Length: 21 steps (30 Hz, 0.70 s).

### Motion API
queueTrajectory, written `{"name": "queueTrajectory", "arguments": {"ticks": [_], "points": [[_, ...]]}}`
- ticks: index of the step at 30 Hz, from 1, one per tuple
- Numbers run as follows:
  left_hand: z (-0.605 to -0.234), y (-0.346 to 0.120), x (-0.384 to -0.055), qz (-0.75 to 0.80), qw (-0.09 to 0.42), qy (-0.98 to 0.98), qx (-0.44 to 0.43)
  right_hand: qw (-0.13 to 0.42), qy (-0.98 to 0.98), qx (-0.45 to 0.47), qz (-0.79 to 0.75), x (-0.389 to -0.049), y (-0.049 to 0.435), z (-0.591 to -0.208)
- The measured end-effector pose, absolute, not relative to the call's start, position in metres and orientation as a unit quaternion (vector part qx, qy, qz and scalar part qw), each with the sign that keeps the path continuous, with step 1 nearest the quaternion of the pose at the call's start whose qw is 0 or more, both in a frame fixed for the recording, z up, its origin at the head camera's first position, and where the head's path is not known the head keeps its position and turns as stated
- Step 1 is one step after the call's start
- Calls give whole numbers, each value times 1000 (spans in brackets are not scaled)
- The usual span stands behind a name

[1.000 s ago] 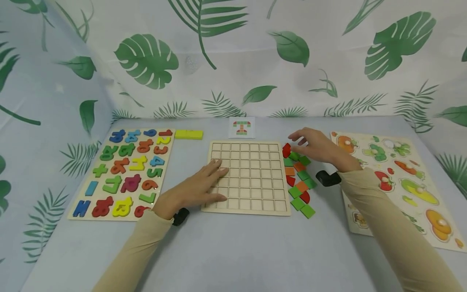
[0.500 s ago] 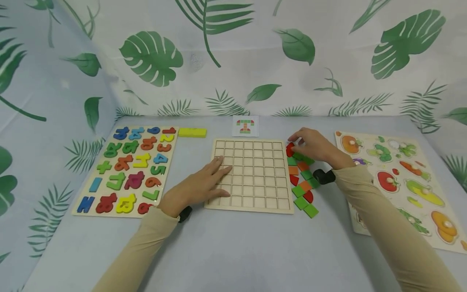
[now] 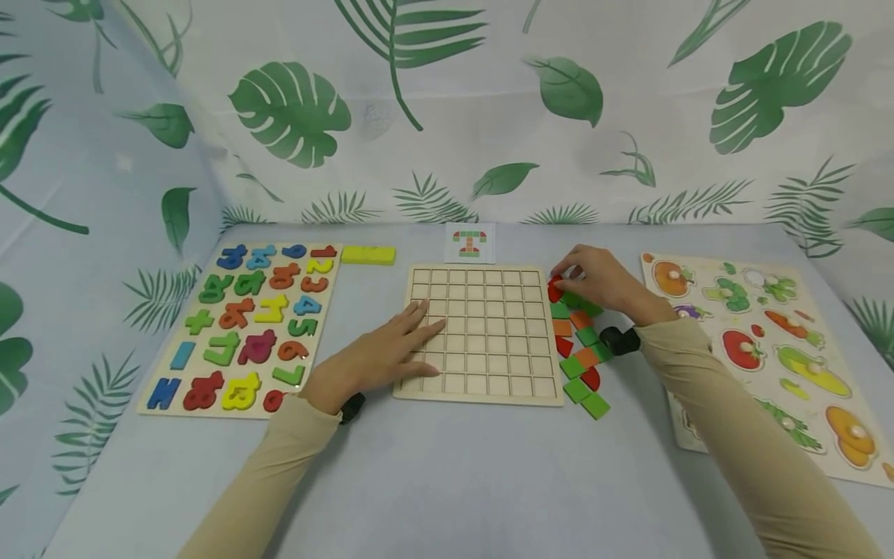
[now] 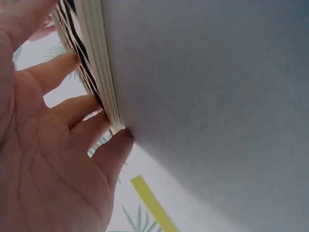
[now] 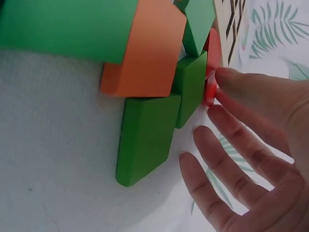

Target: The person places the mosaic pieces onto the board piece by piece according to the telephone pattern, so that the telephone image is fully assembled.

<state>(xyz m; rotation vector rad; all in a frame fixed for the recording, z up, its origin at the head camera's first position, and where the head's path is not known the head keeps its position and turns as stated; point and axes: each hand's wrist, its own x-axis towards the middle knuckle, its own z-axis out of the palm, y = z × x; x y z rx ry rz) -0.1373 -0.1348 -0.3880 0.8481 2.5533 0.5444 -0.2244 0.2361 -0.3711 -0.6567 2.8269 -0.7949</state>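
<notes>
Right hand (image 3: pixel 601 283) pinches a red tile (image 3: pixel 556 289), left hand (image 3: pixel 380 353) spread on the grid board (image 3: pixel 496 341)
Head view: red tile's just right of the board's far right corner, at the far end of the other tiles (image 3: pixel 587 335); left fingers lie over the board's left edge. Left wrist view catches that hand's palm, hidden from above. Right wrist view shows the tiles are pretty chunky: probably light, stiff, kinda slick, so I'd grab the sides.

Coloured numerals (image 3: pixel 303 327) 1 to 7 read down one side of a puzzle board (image 3: pixel 264 376).
</notes>
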Motion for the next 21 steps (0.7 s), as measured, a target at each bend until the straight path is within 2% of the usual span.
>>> {"name": "queueTrajectory", "arguments": {"ticks": [13,21], "points": [[-385,-132,-146,225,168,920,273,64,935,-238,-253,-229,233,-370],[-391,-135,-153,217,180,927,247,63,934,-223,-272,-231,238,-374]]}}
